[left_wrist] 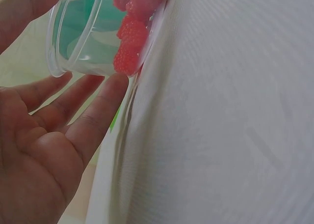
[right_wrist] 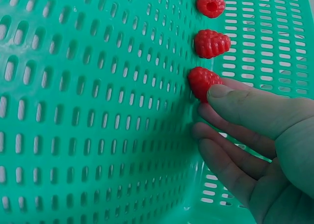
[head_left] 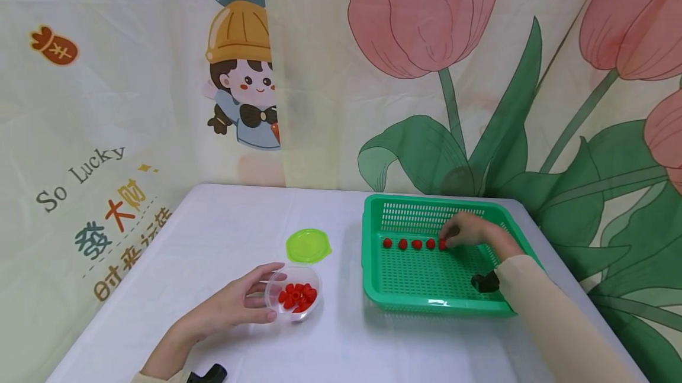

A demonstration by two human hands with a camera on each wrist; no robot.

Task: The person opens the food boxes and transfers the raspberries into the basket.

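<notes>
My left hand (head_left: pixel 237 303) holds a clear round plastic cup (head_left: pixel 273 281) on the white table, its thumb and fingers on either side of the cup's wall. Several red raspberries (head_left: pixel 298 296) lie in the bottom of that cup; the left wrist view shows their bumpy skin through the plastic wall (left_wrist: pixel 81 47). Inside the green plastic basket (head_left: pixel 412 303), my right hand (head_left: pixel 471 230) pinches a raspberry (right_wrist: pixel 201 82) between thumb and fingers, at the right end of a row. The other raspberries (head_left: pixel 417 244) of this row stand spaced apart along the basket floor near its far wall.
A light green lid (head_left: pixel 308 245) lies flat on the table behind the cup, left of the basket. White cloth covers the table (head_left: pixel 240 217). Behind it hangs a printed curtain (head_left: pixel 319 105) with tulips and a cartoon figure.
</notes>
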